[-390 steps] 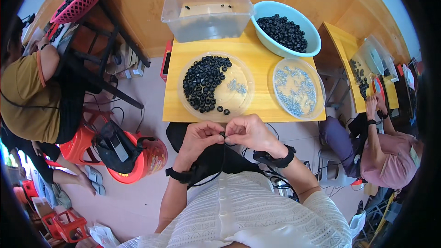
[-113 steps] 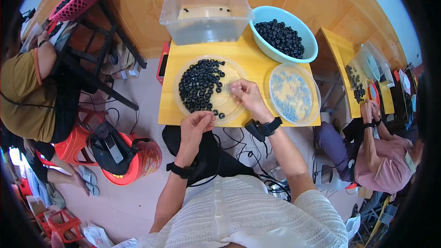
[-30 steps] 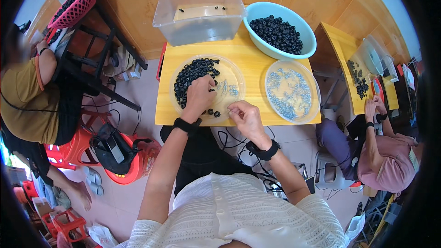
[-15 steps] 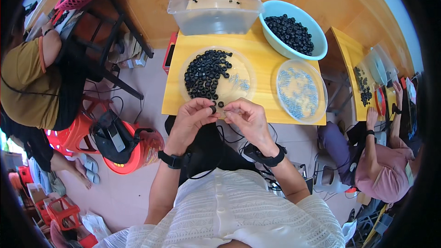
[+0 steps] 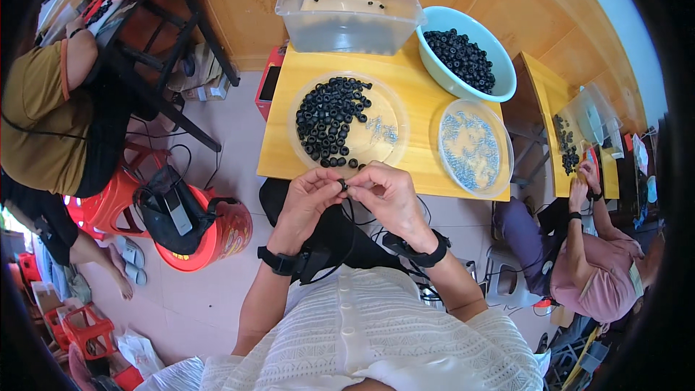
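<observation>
Just off the table's near edge, my two hands meet fingertip to fingertip. My left hand (image 5: 308,201) pinches a small black ring-shaped part (image 5: 342,185). On its other side, the fingers of my right hand (image 5: 389,194) are pressed together at the part; whatever they hold is too small to make out. Beyond my hands, a round clear tray (image 5: 394,105) carries many loose black ring-shaped parts (image 5: 326,112) on its left side and a little heap of tiny silvery pieces (image 5: 382,130) on its right.
A second clear tray (image 5: 508,166) with tiny silvery pieces lies to the right on the yellow table (image 5: 420,152). Behind stand a clear plastic bin (image 5: 340,32) and a light-blue basin (image 5: 441,76) of black parts. A co-worker (image 5: 597,275) sits right, another person (image 5: 43,116) left, near a red stool (image 5: 199,250).
My right hand has come in against the black part held by my left, closing the small gap between them. The view has shifted slightly. At right, the co-worker's hands have come together.
</observation>
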`<state>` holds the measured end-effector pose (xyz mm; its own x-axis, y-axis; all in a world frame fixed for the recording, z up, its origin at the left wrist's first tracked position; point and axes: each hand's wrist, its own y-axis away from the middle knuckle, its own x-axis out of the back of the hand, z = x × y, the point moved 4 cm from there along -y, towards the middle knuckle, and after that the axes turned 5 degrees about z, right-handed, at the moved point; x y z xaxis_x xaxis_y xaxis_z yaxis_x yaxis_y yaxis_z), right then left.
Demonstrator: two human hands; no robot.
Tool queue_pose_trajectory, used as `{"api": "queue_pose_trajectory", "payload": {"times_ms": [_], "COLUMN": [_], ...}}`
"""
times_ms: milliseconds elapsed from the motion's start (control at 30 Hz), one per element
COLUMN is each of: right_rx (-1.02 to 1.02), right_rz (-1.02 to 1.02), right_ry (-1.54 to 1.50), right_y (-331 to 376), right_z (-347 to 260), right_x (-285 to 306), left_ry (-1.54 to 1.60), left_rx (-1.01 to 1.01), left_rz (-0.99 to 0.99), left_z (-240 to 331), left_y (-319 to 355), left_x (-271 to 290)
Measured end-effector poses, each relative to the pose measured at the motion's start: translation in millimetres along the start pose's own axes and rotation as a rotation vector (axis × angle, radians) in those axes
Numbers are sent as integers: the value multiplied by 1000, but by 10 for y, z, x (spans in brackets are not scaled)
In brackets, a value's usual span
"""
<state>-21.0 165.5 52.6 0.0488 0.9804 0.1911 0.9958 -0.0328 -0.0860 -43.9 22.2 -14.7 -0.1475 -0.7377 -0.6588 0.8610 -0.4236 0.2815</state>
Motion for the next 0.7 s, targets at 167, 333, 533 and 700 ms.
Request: {"api": "queue_pose_trajectory", "payload": {"times_ms": [167, 333, 533, 700], "right_rx": [-143, -144, -240, -202], "right_rz": [-67, -134, -82, -111], "right_ry": [-5, 9, -104, -54], "right_y": [15, 29, 1, -17], "right_z": [31, 18, 80, 98], "right_x": [21, 13, 70, 68], "left_ry": [22, 61, 88, 54], "left_rx": [25, 42, 75, 75], "left_rz": [-27, -32, -57, -52], "left_z": [2, -46, -37, -40], "left_y": [40, 31, 30, 31], "left_x": [-21, 0, -27, -54]}}
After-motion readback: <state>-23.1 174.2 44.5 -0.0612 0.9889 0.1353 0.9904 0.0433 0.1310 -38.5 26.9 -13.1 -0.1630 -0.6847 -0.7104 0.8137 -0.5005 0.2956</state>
